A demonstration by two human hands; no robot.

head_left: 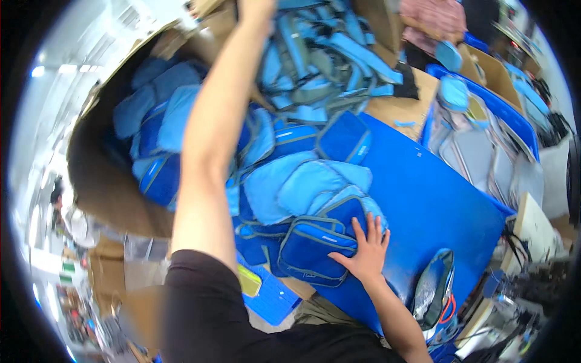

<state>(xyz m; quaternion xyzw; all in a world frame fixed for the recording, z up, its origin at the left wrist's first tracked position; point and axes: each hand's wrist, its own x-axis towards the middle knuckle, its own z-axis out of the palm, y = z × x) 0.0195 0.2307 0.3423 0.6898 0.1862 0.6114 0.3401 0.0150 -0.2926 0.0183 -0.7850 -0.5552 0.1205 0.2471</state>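
Note:
My right hand (367, 249) lies with fingers spread on the edge of a dark blue bag panel (315, 251) with grey-green piping. Under and behind that panel is a loose heap of light blue padded pieces (311, 187) and more dark blue panels. My left arm stretches far forward over the heap. At the top edge my left hand (256, 7) is mostly cut off, so its fingers are hidden. Just right of it rises a pile of light blue and grey straps (321, 57).
A large cardboard box (115, 202) on its side holds more blue pieces at left. The blue table (417, 193) carries a grey-green pouch (433, 290) and red-handled scissors (448, 308). At right stands a blue crate (526, 130) of grey panels. Another person (433, 27) is beyond the table.

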